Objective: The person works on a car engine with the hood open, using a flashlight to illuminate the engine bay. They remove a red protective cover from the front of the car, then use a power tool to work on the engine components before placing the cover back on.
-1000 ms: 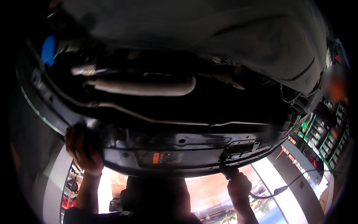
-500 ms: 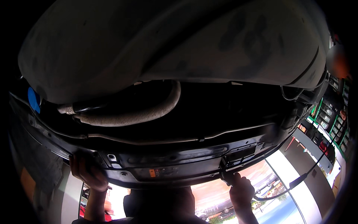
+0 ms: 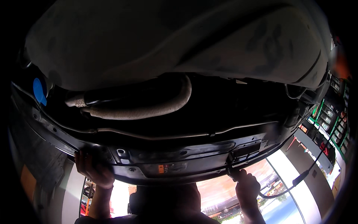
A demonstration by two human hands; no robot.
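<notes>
At the near edge of a car's engine bay, my left hand (image 3: 96, 174) has its fingers curled over the dark front panel (image 3: 147, 171); shadow hides some fingertips. Further right, my right hand (image 3: 248, 185) is closed around a dark hand tool (image 3: 233, 172). The tool's tip reaches up to the panel beside a rectangular recess (image 3: 248, 150). A black cord (image 3: 278, 195) runs from the fist to the right. Which kind of tool it is, I cannot tell.
Above the bay spreads a large dark moulded cover (image 3: 149, 41). Below it curve a ribbed hose (image 3: 149, 112) and a thin pipe (image 3: 167, 137). A blue cap (image 3: 38, 90) sits at the left. Shelves with green edges (image 3: 328, 115) stand at the far right.
The view has shifted, so the engine bay and both hands appear further right. My left hand stays at the panel and my right hand keeps its hold on the tool.
</notes>
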